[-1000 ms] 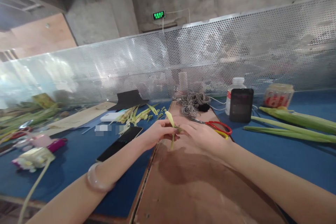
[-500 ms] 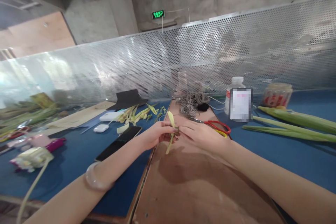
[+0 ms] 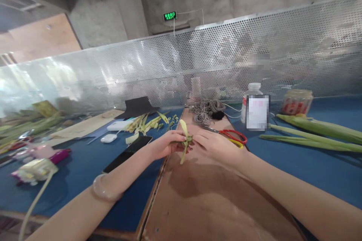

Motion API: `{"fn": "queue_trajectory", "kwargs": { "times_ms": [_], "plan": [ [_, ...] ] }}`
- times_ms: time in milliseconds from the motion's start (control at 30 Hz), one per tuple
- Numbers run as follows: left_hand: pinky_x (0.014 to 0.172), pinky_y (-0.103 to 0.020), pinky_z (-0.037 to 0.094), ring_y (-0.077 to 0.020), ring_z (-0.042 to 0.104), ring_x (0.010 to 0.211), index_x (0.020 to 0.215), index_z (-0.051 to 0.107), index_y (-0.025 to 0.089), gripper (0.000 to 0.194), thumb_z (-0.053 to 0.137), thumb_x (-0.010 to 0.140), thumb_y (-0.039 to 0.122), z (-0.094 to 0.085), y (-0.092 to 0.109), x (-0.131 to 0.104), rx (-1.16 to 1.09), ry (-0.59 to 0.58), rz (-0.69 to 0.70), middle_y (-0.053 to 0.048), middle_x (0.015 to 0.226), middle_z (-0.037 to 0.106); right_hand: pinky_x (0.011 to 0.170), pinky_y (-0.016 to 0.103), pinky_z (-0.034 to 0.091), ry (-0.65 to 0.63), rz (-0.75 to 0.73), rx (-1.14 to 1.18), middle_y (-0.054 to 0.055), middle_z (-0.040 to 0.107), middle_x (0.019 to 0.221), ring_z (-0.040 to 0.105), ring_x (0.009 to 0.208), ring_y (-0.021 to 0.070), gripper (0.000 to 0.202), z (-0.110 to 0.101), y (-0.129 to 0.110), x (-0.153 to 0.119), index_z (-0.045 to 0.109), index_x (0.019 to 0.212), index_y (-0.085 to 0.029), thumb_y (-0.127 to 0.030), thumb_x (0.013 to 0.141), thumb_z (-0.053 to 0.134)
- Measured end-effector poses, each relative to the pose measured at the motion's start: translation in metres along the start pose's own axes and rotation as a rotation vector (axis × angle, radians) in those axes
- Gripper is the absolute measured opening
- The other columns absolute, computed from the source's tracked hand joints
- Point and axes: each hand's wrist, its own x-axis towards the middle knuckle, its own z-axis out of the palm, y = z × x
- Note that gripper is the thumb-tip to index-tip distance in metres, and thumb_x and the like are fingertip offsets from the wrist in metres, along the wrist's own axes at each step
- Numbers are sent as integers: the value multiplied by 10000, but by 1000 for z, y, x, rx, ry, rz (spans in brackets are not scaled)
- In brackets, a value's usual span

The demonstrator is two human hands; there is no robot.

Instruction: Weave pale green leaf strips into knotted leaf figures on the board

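Note:
Over the brown wooden board (image 3: 181, 196), both hands meet on a pale green leaf strip (image 3: 183, 127) that is folded or knotted at its middle. My left hand (image 3: 169, 144) is closed on it from the left, thumb on top and fingers beneath, with one end sticking up and another hanging down. My right hand (image 3: 210, 142) pinches the folded middle from the right; its fingertips are partly hidden. Just beyond the right hand lie red-handled scissors (image 3: 236, 134) and a yellow handle (image 3: 236, 143). A black phone (image 3: 128, 154) lies beside my left forearm.
Grey yarn (image 3: 205, 112) is heaped at the board's far end. Cut leaf pieces (image 3: 147, 123) and a white case (image 3: 108, 138) lie left on the blue surface. Right are a bottle (image 3: 254, 88), a tablet-like screen (image 3: 258, 113), a jar (image 3: 297, 102) and long green leaves (image 3: 319, 143). A perforated metal panel (image 3: 158, 71) stands behind.
The folded green part at the strip's middle shows more between my fingertips, and my right fingers have shifted slightly. Both hands stay in nearly the same place.

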Motion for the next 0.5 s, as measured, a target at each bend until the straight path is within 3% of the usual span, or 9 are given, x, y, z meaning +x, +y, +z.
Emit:
{"fn": "queue_trajectory", "kwargs": {
  "times_ms": [233,500],
  "plan": [
    [706,-290,459,-158,606,704,849,618,77,189,614,660,82,-2,1,-1,21,-28,24,-83,787,623,588,248,384,77,13,-2,45,557,721,493,666,146,202,3,1,0,541,742,-121,-191,864,397],
    [610,-228,437,-107,578,625,826,625,95,191,676,660,175,7,0,0,119,85,-9,-47,728,612,545,234,364,-20,46,-14,19,533,665,454,586,119,184,-2,-4,1,537,722,-129,-163,853,412]
  ]
}}
